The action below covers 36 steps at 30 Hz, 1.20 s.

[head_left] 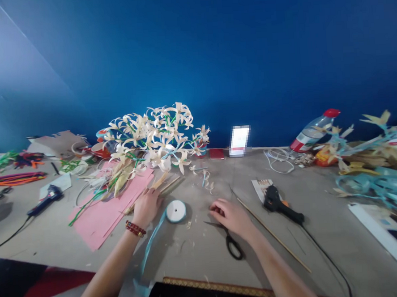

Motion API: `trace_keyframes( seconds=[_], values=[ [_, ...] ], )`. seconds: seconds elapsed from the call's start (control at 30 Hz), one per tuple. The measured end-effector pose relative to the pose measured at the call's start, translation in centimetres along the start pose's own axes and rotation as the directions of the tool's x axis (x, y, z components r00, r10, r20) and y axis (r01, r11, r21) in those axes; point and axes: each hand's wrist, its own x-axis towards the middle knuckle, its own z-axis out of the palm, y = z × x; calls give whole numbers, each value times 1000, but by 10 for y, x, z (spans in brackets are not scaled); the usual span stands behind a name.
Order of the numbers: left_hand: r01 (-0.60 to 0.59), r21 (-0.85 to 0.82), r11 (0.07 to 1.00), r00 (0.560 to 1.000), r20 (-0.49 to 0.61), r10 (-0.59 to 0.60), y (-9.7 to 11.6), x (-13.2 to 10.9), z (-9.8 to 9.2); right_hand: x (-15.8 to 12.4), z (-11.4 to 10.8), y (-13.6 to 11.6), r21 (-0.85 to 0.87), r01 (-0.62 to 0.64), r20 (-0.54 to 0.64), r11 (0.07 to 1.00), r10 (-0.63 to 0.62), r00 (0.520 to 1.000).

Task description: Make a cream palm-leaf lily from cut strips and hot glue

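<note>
My left hand (pixel 146 207) lies on the table at the edge of the pink paper sheets (pixel 104 212), its fingers curled over some pale straw strips (pixel 165 184); a red bead bracelet is on that wrist. My right hand (pixel 230 216) rests palm down over the black-handled scissors (pixel 231 245), fingers bent at the blades, with something small and red under the fingertips. Between the hands sits a roll of pale blue ribbon (pixel 176 211), its tail trailing toward me. A bunch of cream paper flowers (pixel 154 135) on green stems lies behind my left hand.
A black glue gun (pixel 281 204) with its cord and a thin wooden stick (pixel 274 235) lie right of my hand. Another glue gun (pixel 45 200) is at left, near pipe cleaners (pixel 13 177). A bottle (pixel 313 132) and blue and yellow straw pieces (pixel 375 173) crowd the right.
</note>
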Motion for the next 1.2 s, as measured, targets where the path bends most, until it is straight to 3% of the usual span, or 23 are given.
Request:
trace_keyframes(
  seconds=[0.13,0.27,0.43,0.53,0.67,0.73,0.83,1.03,1.2],
  values=[
    [-29,1,1000,1000,5,29,-1,3,2,-1,-1,-1,-6,-4,-10,1000,4,1000],
    [-131,-77,988,987,-103,123,-5,2,-2,-1,-1,-1,-9,2,-27,1000,-2,1000],
    [-420,-200,885,904,-173,390,8,0,-10,-3,0,-12,52,-4,-126,999,10,992],
    [-510,-207,835,860,-149,488,25,-1,-12,-6,3,-24,144,24,-174,989,2,985],
    [-572,-207,794,820,-110,562,38,-2,-12,-9,9,-36,146,177,-188,973,-148,971],
    [-585,-216,782,811,-132,570,35,-4,-10,-10,10,-38,185,191,-217,964,-149,965],
    [-565,-198,801,824,-180,537,19,-4,-4,-10,11,-36,352,114,-207,929,-41,977],
    [-296,-114,948,928,-267,258,-21,0,2,-7,4,-24,644,-12,-126,765,122,985],
    [-367,-213,906,917,-244,314,-5,-6,-19,-6,-6,-16,705,-79,-89,704,198,976]
  ],
)
